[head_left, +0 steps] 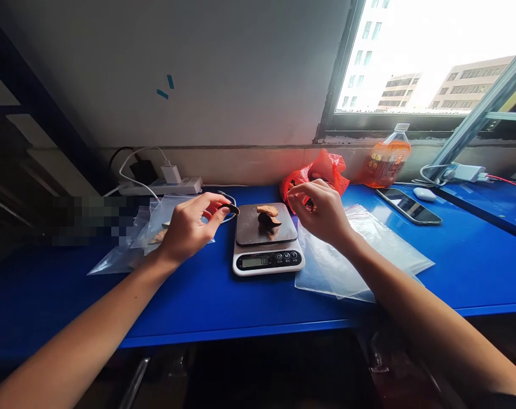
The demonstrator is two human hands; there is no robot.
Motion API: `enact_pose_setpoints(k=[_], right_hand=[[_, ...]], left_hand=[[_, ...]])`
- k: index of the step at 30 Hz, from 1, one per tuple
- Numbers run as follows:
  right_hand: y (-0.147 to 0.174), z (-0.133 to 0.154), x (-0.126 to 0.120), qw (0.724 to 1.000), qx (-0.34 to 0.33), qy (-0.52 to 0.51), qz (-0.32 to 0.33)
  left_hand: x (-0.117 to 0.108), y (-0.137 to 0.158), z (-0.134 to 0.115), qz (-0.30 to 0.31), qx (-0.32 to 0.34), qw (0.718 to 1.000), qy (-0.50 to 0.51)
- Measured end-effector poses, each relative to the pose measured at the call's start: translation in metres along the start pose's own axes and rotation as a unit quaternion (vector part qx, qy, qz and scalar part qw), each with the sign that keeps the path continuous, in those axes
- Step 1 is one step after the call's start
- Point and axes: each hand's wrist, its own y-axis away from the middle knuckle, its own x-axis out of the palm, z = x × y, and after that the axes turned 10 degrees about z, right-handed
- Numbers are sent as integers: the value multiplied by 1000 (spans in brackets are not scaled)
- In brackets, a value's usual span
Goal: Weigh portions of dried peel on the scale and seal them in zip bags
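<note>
My left hand (193, 224) pinches a thin, dark, curved piece of dried peel (231, 209) between thumb and fingers, just left of the scale's plate. A white digital kitchen scale (266, 262) stands in front of me, its display lit. On its metal plate lie several dried peel pieces (268, 211), some tan and some dark brown. My right hand (319, 207) hovers at the scale's right edge, before a red plastic bag (338, 165). Its fingers are loosely bent and apart, and nothing shows between them. The bag's dark contents are partly hidden by this hand.
Clear plastic zip bags (368, 250) lie flat right of the scale. More clear bags (125, 250) lie at left, with brown pieces inside. Behind are a power strip (185, 186), an orange drink bottle (389, 156), a phone (408, 205) and a white earbud case (424, 194).
</note>
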Motion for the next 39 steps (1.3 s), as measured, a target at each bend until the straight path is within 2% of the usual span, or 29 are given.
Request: enact_pose_setpoints(k=[10, 18, 25, 28, 32, 35, 37, 39], right_hand=[[3, 2, 3, 999, -25, 6, 33], [2, 3, 1, 998, -26, -2, 53], [1, 2, -1, 998, -33, 4, 62], [-2, -6, -10, 999, -33, 15, 39], [-7, -27, -29, 999, 34, 31, -26], [-6, -50, -39, 992, 103, 38, -56], [-5, -65, -41, 988, 145, 38, -48], [-4, -77, -39, 982, 183, 38, 3]], left_hand=[[2, 2, 3, 53, -21, 998, 35], [17, 5, -5, 89, -40, 993, 63], [18, 6, -3, 61, -24, 997, 48], [14, 4, -3, 28, -15, 999, 29], [3, 2, -3, -16, 27, 999, 13], [-9, 3, -1, -53, 33, 998, 0], [-17, 3, -4, -94, 23, 995, -3], [-23, -3, -16, -124, 45, 991, -15]])
